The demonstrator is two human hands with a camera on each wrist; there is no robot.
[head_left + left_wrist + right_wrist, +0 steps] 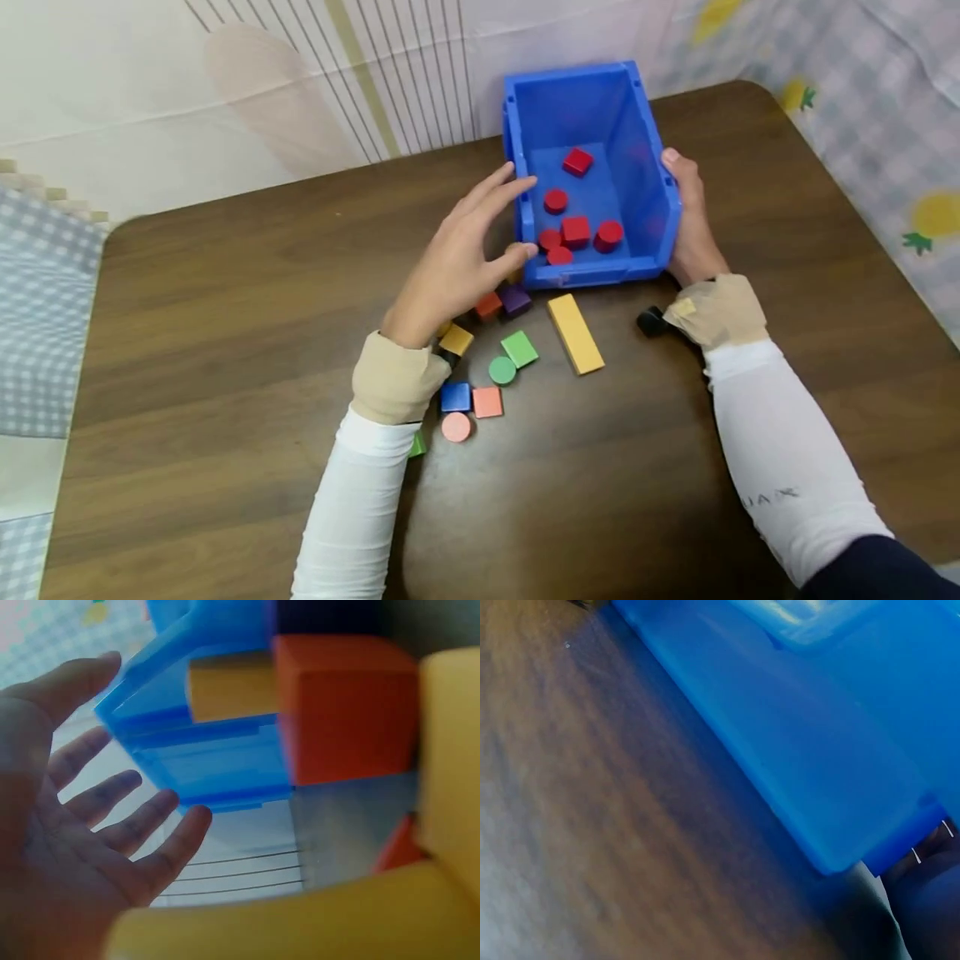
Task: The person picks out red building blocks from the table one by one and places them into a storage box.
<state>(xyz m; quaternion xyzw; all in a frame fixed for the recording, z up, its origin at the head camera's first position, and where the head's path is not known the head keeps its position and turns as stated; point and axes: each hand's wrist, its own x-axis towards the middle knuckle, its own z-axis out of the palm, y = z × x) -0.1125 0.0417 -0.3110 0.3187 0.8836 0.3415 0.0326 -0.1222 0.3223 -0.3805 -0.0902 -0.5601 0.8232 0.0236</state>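
A blue plastic bin [577, 104] stands at the back of the table, several red blocks [576, 232] on its floor. My right hand [693, 221] grips its right wall, thumb at the rim and the other fingers mostly hidden behind the side. The right wrist view shows the bin's outer wall [780, 735] close up. Beside the left rim, my left hand [465, 254] has its fingers spread and extended, thumb near the front corner. In the left wrist view that hand's fingers are loosely spread around the bin's edge; contact there I cannot tell.
In front of the bin lie a long yellow block [576, 334], a purple block [514, 300], green blocks [520, 349], a blue block [455, 397] and pink ones [487, 402]. An orange-red block [349, 712] is close beneath the left wrist. A patterned cloth [300, 83] hangs behind the table.
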